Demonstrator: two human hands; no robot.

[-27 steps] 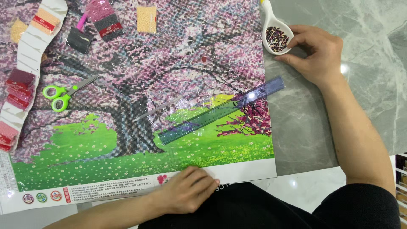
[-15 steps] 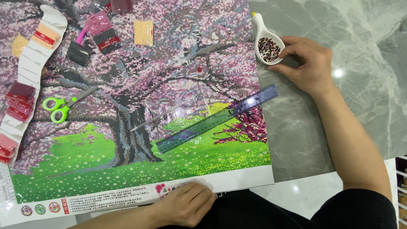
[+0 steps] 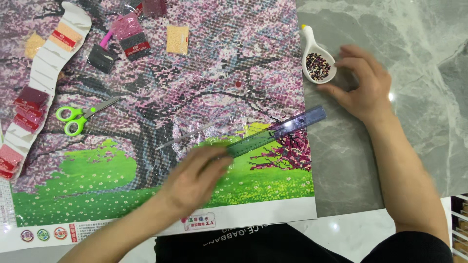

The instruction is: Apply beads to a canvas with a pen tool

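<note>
While a grey marble table (image 3: 414,73) fills the right side of the scene, a large diamond-painting canvas (image 3: 161,122) of a pink blossom tree over green grass covers the left and middle. Across the canvas's right part lies a translucent purple ruler (image 3: 278,131), slanting up to the right with its far end past the canvas edge. The person's left hand (image 3: 195,180) reaches over the near grass area, blurred, fingers loosely spread and holding nothing, its fingertips just beside the ruler's near end. The right hand (image 3: 363,85) rests on the marble, open and flat, fingers touching or just beside a small white bead tray (image 3: 317,61) filled with dark beads. At far left lies a wavy white backing strip (image 3: 44,73) with red and maroon bead packets. Green-handled scissors (image 3: 80,114) rest on the canvas left of the trunk. More small bead bags (image 3: 131,39) sit along the far edge.
</note>
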